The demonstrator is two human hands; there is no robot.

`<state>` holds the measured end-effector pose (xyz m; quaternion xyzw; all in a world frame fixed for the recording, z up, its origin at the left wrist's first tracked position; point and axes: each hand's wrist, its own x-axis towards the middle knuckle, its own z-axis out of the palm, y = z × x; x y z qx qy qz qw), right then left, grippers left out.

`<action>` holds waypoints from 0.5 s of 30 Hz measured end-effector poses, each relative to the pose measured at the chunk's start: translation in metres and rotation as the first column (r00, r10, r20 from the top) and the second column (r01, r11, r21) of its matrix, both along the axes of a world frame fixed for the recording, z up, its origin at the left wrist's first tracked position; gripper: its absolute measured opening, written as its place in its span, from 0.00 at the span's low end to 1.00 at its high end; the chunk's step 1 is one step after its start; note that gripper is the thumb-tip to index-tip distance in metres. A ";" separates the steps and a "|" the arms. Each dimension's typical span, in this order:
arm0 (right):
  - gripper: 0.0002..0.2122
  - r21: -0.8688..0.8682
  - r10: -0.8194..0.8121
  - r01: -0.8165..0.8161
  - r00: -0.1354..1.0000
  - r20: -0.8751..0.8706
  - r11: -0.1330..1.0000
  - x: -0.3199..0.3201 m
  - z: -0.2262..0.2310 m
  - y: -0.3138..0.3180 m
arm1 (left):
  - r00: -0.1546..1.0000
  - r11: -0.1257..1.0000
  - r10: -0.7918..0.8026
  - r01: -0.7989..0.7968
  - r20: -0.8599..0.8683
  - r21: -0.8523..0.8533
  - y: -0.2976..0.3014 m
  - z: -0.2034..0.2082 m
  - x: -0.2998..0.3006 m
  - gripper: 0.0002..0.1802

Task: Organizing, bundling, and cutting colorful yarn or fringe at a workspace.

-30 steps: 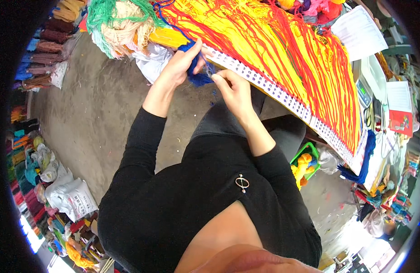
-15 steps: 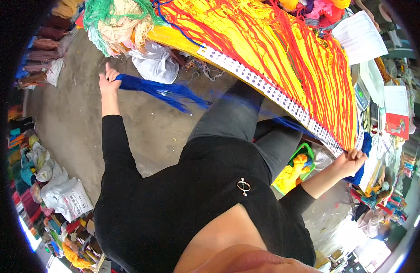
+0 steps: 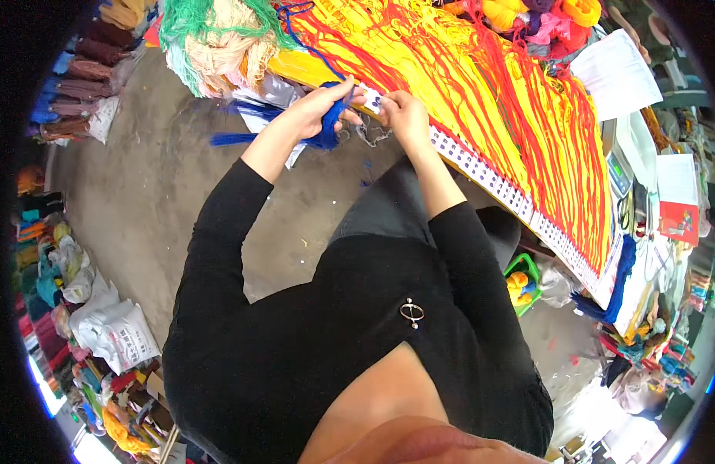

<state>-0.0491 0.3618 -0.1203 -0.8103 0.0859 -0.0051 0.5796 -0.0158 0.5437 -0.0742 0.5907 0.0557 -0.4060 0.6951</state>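
Observation:
At the far left end of a white strip with rows of dark holes (image 3: 481, 172), my two hands come close together. My left hand (image 3: 320, 110) is wrapped round a bundle of blue yarn (image 3: 326, 138), whose loose ends trail out to the left past the wrist. With fingers and thumb pinched together, my right hand (image 3: 406, 117) is at the strip; what is in the pinch, if anything, is too small to make out. Red and yellow yarn strands (image 3: 466, 93) fan across the table from the strip. One blue strand (image 3: 307, 42) runs over their left side.
Left on the table sits a heap of green and cream yarn (image 3: 218, 46). A blue hank (image 3: 622, 278) hangs at the right end, near scissors (image 3: 625, 210), a scale (image 3: 619, 172) and paper sheets (image 3: 617, 76). A green basket (image 3: 523, 283) stands below the table edge.
My left hand has come in from the far left with the blue yarn. My right hand has left the strip's right end and moved to its left end, beside the left hand.

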 end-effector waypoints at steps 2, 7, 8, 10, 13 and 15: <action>0.09 -0.089 -0.047 0.048 0.999 0.019 0.995 0.004 -0.005 0.004 | 1.000 1.000 -0.012 0.012 0.000 -0.010 -0.005 -0.002 0.007 0.26; 0.10 -0.174 -0.124 0.118 0.992 -0.025 0.978 0.006 -0.005 0.009 | 0.969 0.979 -0.077 0.029 0.235 0.200 -0.015 -0.022 0.019 0.13; 0.10 -0.176 -0.127 0.120 0.992 -0.027 0.977 0.006 -0.006 0.008 | 0.969 0.980 -0.079 0.032 0.233 0.198 -0.018 -0.023 0.021 0.13; 0.11 -0.243 -0.165 0.166 0.986 0.026 0.956 0.006 -0.007 0.008 | 0.954 0.976 -0.124 0.067 0.273 0.209 -0.024 -0.025 0.025 0.09; 0.11 -0.211 -0.108 0.089 0.991 -0.078 0.973 0.010 -0.004 0.008 | 0.954 0.976 -0.122 0.064 0.276 0.210 -0.024 -0.035 0.032 0.06; 0.11 -0.147 -0.097 0.080 0.989 -0.111 0.986 0.016 -0.011 0.002 | 0.944 0.973 -0.155 0.095 0.290 0.210 -0.029 -0.033 0.034 0.06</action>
